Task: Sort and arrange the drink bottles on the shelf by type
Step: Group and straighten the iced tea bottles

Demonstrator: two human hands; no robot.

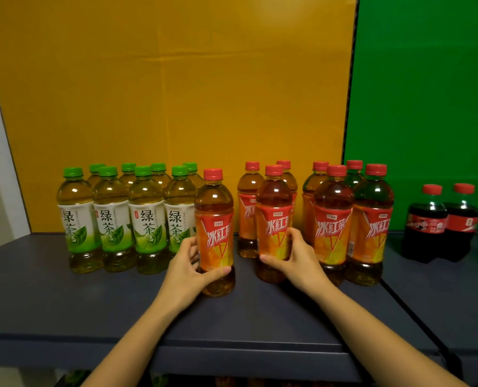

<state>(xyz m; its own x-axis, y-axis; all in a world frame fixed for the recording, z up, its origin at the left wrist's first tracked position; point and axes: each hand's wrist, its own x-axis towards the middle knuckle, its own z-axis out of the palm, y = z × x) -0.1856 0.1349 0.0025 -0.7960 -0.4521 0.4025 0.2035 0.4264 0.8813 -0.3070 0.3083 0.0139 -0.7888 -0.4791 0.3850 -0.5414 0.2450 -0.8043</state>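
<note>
both hands curl round upright iced-tea bottles: left hand [186, 262] on one bottle [214, 233], right hand [293, 256] on another [274, 219].

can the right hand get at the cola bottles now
Probably yes, once the right hand releases its red tea bottle: the cola bottles stand apart, with bare shelf before them.

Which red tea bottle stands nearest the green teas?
The leftmost red tea bottle, held by the left hand; it stands right beside the green teas, forward of the other red teas.
</note>
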